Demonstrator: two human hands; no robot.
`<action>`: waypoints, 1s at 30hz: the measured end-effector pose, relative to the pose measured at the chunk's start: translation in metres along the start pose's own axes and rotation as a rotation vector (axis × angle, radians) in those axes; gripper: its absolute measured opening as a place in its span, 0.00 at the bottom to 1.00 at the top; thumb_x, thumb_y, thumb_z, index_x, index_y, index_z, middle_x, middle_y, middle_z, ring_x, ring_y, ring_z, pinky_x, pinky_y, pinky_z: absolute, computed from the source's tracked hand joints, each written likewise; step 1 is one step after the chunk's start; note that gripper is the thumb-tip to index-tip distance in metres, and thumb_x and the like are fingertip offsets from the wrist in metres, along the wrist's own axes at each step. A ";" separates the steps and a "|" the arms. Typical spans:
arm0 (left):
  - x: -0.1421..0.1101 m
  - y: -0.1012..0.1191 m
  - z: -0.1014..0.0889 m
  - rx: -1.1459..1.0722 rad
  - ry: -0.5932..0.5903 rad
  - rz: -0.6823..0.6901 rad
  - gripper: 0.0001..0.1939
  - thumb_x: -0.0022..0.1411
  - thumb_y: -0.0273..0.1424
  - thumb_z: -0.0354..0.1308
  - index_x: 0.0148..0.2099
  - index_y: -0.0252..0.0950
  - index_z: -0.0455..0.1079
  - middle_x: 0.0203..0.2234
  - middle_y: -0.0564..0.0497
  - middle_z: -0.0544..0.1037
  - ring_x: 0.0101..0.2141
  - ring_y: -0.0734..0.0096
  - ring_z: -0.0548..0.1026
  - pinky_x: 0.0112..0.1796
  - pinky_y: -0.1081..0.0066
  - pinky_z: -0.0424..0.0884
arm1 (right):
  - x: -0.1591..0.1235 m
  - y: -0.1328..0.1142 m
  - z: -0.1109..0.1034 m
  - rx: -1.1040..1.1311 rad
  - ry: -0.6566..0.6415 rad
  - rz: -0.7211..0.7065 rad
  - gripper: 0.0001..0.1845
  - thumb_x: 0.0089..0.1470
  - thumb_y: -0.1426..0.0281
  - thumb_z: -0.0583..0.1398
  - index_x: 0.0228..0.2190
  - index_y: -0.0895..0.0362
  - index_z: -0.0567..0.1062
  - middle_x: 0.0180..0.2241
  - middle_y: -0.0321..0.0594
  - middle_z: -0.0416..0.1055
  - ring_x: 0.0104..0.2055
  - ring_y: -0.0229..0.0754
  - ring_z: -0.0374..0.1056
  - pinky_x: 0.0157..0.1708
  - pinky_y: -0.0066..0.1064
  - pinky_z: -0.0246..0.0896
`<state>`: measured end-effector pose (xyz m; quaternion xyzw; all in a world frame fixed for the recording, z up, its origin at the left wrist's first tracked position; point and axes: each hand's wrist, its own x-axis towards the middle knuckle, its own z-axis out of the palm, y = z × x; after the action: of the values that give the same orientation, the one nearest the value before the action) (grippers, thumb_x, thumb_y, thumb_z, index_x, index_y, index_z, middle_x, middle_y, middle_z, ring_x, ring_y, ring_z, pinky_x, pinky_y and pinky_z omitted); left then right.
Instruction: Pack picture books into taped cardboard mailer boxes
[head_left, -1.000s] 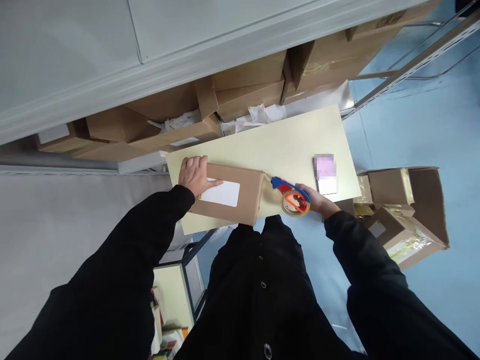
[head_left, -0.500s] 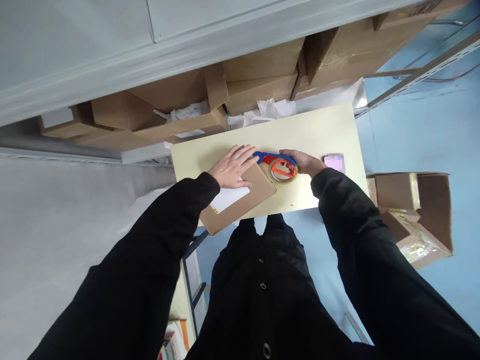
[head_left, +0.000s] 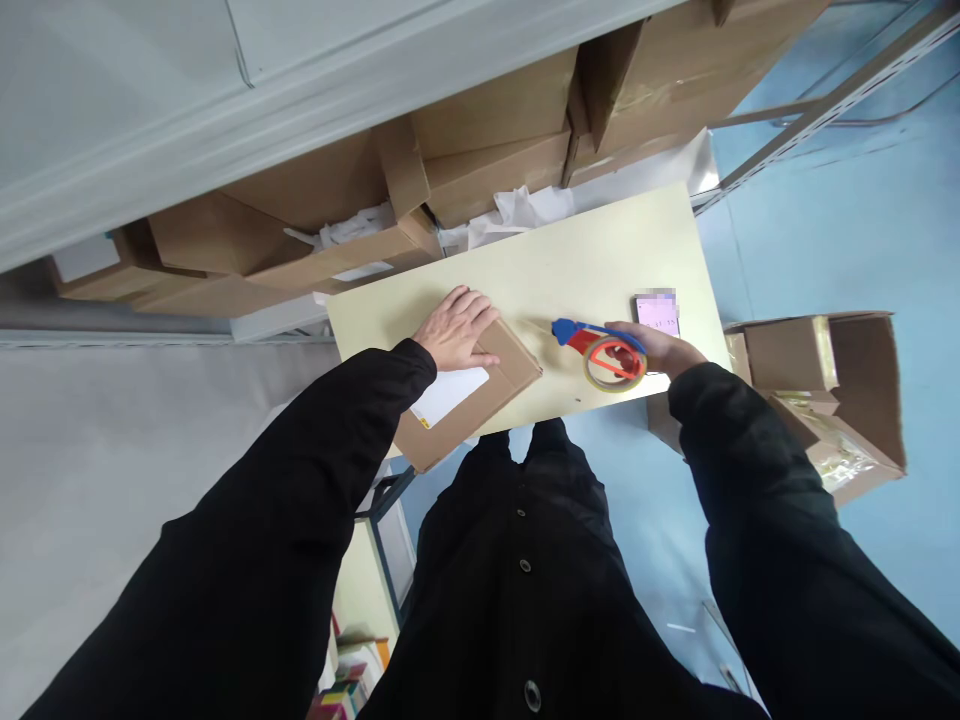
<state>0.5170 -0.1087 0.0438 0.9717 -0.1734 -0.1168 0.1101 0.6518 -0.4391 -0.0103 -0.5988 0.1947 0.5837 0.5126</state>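
A flat cardboard box (head_left: 480, 408) with a white label (head_left: 450, 395) lies at an angle on the cream table (head_left: 592, 240), one corner jutting past the front edge. My left hand (head_left: 459, 330) rests on its upper part, fingers stretched out. To the right of the box, my right hand (head_left: 656, 348) grips a blue and red tape dispenser (head_left: 581, 335) with a roll of tape on it. The dispenser's blue head points toward the box, with a gap between them. Part of the handle is hidden by my fingers.
A phone (head_left: 657, 312) lies near the table's right end. Open cardboard boxes (head_left: 300, 235) line a shelf behind the table, some holding white paper. On the blue floor at right stands a large carton (head_left: 866, 400) with smaller boxes inside. Shelf posts (head_left: 817, 120) rise beyond.
My right hand has moved right with the tape dispenser, away from the box's edge. My left hand stays on the box.
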 end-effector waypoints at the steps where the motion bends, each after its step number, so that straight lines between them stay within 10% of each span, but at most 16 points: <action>1: -0.001 -0.001 0.000 0.003 0.020 -0.038 0.34 0.54 0.51 0.55 0.56 0.34 0.62 0.50 0.39 0.66 0.54 0.46 0.60 0.58 0.47 0.48 | -0.007 0.010 -0.009 0.008 0.007 0.046 0.13 0.55 0.62 0.59 0.26 0.58 0.73 0.24 0.44 0.75 0.23 0.43 0.70 0.27 0.35 0.70; 8: -0.010 0.001 0.001 0.061 0.115 -0.454 0.31 0.57 0.49 0.52 0.54 0.30 0.62 0.48 0.35 0.68 0.52 0.44 0.62 0.56 0.44 0.49 | -0.029 0.061 0.011 0.199 -0.049 0.089 0.14 0.59 0.63 0.55 0.27 0.57 0.73 0.24 0.39 0.75 0.24 0.39 0.69 0.30 0.30 0.70; 14: -0.036 0.006 -0.002 0.119 0.103 -0.886 0.31 0.61 0.48 0.47 0.52 0.25 0.63 0.47 0.26 0.69 0.50 0.35 0.64 0.49 0.37 0.53 | 0.023 0.008 0.079 0.118 -0.172 -0.007 0.15 0.59 0.60 0.55 0.29 0.57 0.74 0.25 0.39 0.76 0.27 0.40 0.70 0.31 0.30 0.69; 22: -0.013 -0.008 -0.012 -0.005 0.018 -0.063 0.26 0.59 0.36 0.51 0.59 0.34 0.62 0.57 0.39 0.64 0.60 0.48 0.57 0.59 0.47 0.47 | 0.053 -0.032 0.084 -0.095 -0.217 0.026 0.12 0.55 0.60 0.59 0.30 0.57 0.74 0.25 0.38 0.75 0.25 0.39 0.69 0.30 0.30 0.68; 30: -0.001 -0.016 -0.002 -0.002 0.013 -0.097 0.20 0.60 0.38 0.52 0.51 0.32 0.67 0.49 0.38 0.69 0.56 0.48 0.60 0.53 0.52 0.57 | 0.023 -0.001 0.046 0.004 -0.113 0.083 0.16 0.55 0.56 0.57 0.29 0.57 0.74 0.26 0.41 0.76 0.27 0.42 0.70 0.32 0.34 0.70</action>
<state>0.5219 -0.0932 0.0419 0.9796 -0.1253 -0.1157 0.1063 0.6359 -0.3916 -0.0212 -0.5554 0.1914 0.6367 0.4994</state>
